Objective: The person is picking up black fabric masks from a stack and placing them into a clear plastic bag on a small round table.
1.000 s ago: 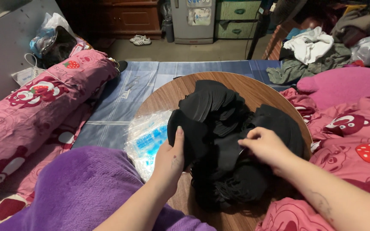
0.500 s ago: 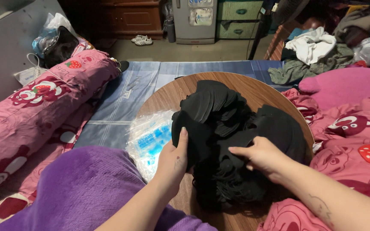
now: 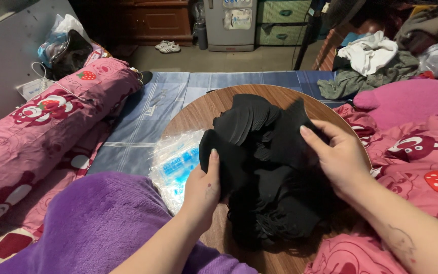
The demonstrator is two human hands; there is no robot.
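Purple blanket (image 3: 77, 228) covers the lap nearest the camera. Just beyond it, both hands work a heap of black fabric pieces (image 3: 264, 167) piled on a round wooden tabletop (image 3: 198, 111).

Left hand (image 3: 204, 190): thumb lies over the near-left edge of the heap, fingers tucked beneath, closed on a fold of black fabric. Right hand (image 3: 338, 155): fingers curled around the upper-right part of the heap, thumb extended along the cloth, pinching a layer.

Handling judgement: the fabric appears thin, soft and light, with no stiffness; layers will likely slide over one another and sag when lifted. Grip is best taken at an outer edge or corner of a single piece, with the other hand steadying the pile.

Clear plastic bag (image 3: 176, 162) with blue print lies touching the heap's left side, partly beneath the left hand; it looks slippery. Pink strawberry-print bedding (image 3: 422, 157) crowds the right edge of the tabletop. Pink rolled bedding (image 3: 51, 122) lies to the left, blue mat (image 3: 143, 122) between. Farther back, a pile of clothes (image 3: 366, 66), white shoes (image 3: 166, 46) and cabinets stand well apart.
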